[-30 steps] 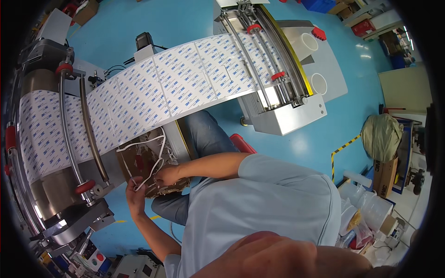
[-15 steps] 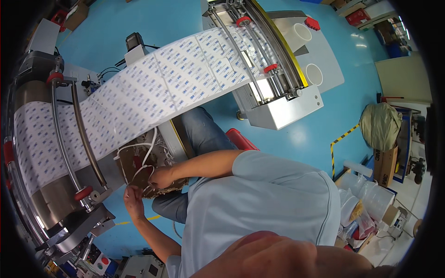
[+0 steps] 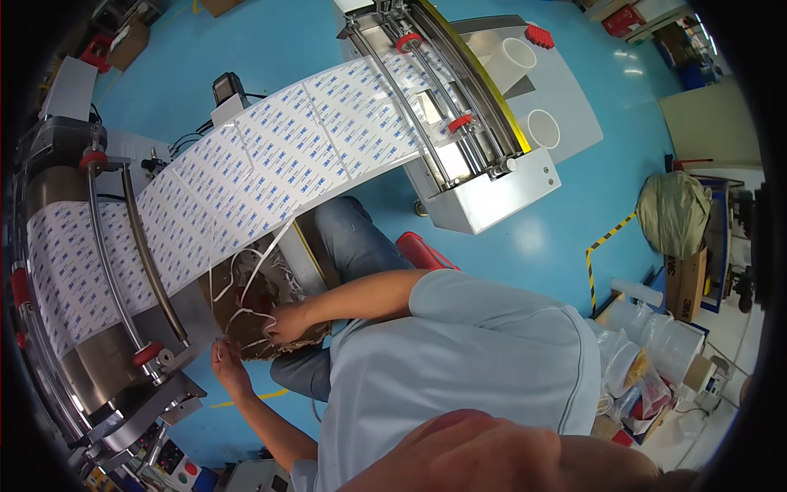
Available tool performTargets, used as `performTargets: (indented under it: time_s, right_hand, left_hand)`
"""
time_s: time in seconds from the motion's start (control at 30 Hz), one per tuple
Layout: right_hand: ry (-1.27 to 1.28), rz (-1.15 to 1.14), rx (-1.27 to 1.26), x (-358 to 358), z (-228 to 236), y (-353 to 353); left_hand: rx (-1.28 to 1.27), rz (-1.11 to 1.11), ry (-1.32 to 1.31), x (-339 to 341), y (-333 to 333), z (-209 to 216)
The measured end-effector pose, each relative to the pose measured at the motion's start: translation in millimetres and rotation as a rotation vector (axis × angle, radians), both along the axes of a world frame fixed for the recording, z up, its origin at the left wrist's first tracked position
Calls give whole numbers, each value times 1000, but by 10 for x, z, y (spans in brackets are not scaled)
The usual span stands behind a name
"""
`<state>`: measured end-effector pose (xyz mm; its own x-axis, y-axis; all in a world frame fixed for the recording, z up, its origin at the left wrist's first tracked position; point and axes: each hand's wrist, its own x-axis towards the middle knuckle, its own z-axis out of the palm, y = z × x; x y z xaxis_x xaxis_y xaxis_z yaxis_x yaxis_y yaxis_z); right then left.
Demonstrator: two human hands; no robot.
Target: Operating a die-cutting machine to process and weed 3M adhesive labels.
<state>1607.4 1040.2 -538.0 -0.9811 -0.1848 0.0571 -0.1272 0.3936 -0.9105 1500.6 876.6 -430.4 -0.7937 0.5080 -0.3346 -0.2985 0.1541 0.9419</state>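
A thin white strip (image 3: 261, 261) hangs in loops from the edge of a long white printed sheet (image 3: 270, 156). My right hand (image 3: 287, 322) is closed on a loop of it above an open cardboard box (image 3: 223, 308). Lower and to the left, my left hand (image 3: 229, 371) is closed with its fingertips pinched beside the box's near edge. What those fingertips hold is too small to make out. Tangled white strips (image 3: 283, 275) lie inside the box, partly under the sheet.
The sheet runs between a roller machine (image 3: 98, 344) at left and another (image 3: 484, 197) at upper right. White cups (image 3: 543, 129) stand on a grey table behind the right machine. A red stool (image 3: 422, 250) is beside my leg. Bagged rolls (image 3: 648, 344) lie at far right.
My left hand has moved slightly down and left, away from my right hand. The strip's loops have shifted and spread over the box. The view has turned a little.
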Motion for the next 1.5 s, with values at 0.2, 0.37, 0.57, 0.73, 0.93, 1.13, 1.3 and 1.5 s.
performTargets:
  time_s: [0.2,0.37,0.57,0.73,0.93,1.13,1.3,1.5]
  right_hand:
    - [18,-61,-121,299,141,233]
    - [-93,-138,-257,629,149,505]
    - [-214,-356,-260,1091,-22,803]
    - [-248,-561,-340,1326,-143,843]
    - [-408,-551,-323,1536,-3,914]
    - [-577,-526,-208,1720,213,1074]
    - [-484,-522,-217,2018,483,1293]
    - [-231,-143,-237,2466,1646,1739]
  left_hand:
    - [20,58,9,14,33,-29]
    - [-7,117,-16,47,43,-176]
    - [-35,166,33,22,73,-238]
    - [-108,142,83,96,84,-268]
    - [-165,91,145,78,11,-315]
    - [-158,193,206,-26,9,-300]
    - [-177,211,250,-156,-183,-330]
    - [-565,100,751,116,112,-252]
